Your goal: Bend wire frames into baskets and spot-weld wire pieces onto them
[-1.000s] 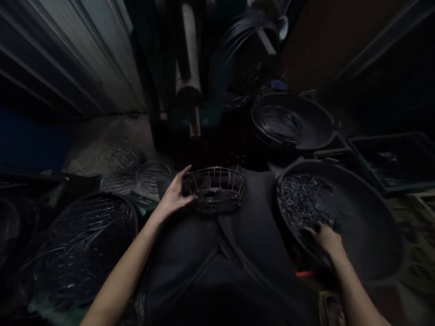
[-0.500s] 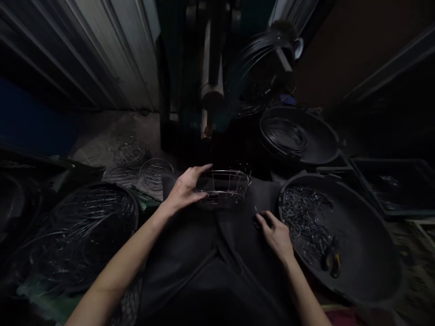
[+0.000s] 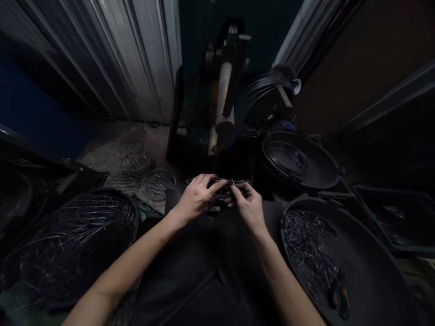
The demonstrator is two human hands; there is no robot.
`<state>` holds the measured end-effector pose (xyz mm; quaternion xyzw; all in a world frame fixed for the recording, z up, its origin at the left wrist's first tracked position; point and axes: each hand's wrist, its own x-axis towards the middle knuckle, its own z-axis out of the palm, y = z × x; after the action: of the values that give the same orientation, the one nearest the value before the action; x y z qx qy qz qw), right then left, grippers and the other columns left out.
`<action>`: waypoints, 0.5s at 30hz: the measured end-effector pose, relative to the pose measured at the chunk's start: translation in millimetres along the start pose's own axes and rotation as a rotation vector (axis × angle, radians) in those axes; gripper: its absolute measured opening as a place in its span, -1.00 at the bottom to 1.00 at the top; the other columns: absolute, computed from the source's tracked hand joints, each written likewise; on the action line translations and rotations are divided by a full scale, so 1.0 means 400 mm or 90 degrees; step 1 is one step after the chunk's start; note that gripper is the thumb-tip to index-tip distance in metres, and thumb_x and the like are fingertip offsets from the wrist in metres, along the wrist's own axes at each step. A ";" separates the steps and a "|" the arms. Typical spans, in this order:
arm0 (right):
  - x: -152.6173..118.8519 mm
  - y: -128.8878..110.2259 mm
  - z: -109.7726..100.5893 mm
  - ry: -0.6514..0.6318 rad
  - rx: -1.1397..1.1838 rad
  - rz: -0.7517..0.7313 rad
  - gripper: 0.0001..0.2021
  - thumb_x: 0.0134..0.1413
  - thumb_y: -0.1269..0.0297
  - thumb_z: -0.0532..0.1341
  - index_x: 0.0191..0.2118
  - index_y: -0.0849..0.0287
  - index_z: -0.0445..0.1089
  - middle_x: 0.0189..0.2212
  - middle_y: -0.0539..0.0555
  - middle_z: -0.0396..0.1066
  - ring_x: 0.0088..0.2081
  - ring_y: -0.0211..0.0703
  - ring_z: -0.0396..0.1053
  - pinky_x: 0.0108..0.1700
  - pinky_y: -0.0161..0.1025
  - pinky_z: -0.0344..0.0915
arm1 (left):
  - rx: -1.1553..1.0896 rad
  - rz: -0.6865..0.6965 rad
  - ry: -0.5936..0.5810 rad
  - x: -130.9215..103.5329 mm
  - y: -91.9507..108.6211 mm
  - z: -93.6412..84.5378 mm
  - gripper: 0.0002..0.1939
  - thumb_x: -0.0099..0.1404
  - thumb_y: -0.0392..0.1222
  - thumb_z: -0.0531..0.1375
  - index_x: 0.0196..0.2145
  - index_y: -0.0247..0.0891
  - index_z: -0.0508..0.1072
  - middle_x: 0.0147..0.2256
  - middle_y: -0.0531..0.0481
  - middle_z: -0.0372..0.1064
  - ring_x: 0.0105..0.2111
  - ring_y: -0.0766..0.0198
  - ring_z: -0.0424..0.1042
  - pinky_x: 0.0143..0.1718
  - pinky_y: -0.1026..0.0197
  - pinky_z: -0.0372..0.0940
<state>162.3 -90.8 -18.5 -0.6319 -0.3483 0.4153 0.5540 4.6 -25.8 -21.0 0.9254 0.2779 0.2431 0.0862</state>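
My left hand [image 3: 199,195] is closed on a small round wire basket [image 3: 221,191], held above my lap in front of the machine. Thumb and fingers grip its left side, and they hide much of it. At the basket's right side, my right hand [image 3: 248,206] pinches a short thin wire piece [image 3: 232,181] close to the rim. Whether that piece touches the basket cannot be made out in the dim light. Dark cloth [image 3: 190,253] covers my lap below both hands.
A machine with a cylindrical arm [image 3: 224,99] stands ahead. On the right, a large black basin [image 3: 370,271] holds small bent wires [image 3: 306,240] and pliers [image 3: 340,296]. Behind it, another basin [image 3: 321,170] holds coiled wire. Cut wires [image 3: 98,213] fill a left container; wire baskets [image 3: 159,183] lie on the floor.
My right hand has come from beside the right basin up to the basket, bringing the wire piece. My left hand has shifted slightly right, and the basket now appears more edge-on. The view has tilted up.
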 end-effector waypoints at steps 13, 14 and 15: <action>0.048 0.018 0.106 0.140 -0.212 -0.190 -0.72 0.09 0.05 0.15 -0.36 0.19 0.38 -0.46 0.01 0.44 -0.43 -0.22 0.36 -0.33 -0.32 0.27 | -0.078 -0.066 0.070 0.001 -0.085 0.003 -0.43 0.16 -0.39 0.16 0.13 -0.18 0.17 -0.01 -0.12 0.20 -0.03 0.14 0.25 -0.05 0.08 0.32; 0.056 0.020 0.108 0.140 -0.210 -0.197 -0.72 0.09 0.05 0.15 -0.36 0.19 0.38 -0.47 0.01 0.43 -0.43 -0.23 0.36 -0.33 -0.32 0.26 | -0.083 -0.066 0.073 0.005 -0.091 0.006 -0.43 0.16 -0.39 0.17 0.12 -0.17 0.18 -0.01 -0.12 0.20 -0.03 0.14 0.25 -0.04 0.08 0.32; 0.065 0.023 0.109 0.139 -0.210 -0.207 -0.72 0.09 0.05 0.15 -0.37 0.19 0.38 -0.47 0.00 0.43 -0.43 -0.23 0.36 -0.33 -0.33 0.26 | -0.086 -0.065 0.077 0.010 -0.096 0.010 -0.43 0.16 -0.38 0.18 0.12 -0.17 0.18 -0.01 -0.12 0.20 -0.03 0.14 0.25 -0.04 0.07 0.32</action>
<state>133.2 -51.0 -33.0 -0.6907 -0.4464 0.1873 0.5373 -8.6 8.2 -34.2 0.8856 0.3126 0.3122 0.1433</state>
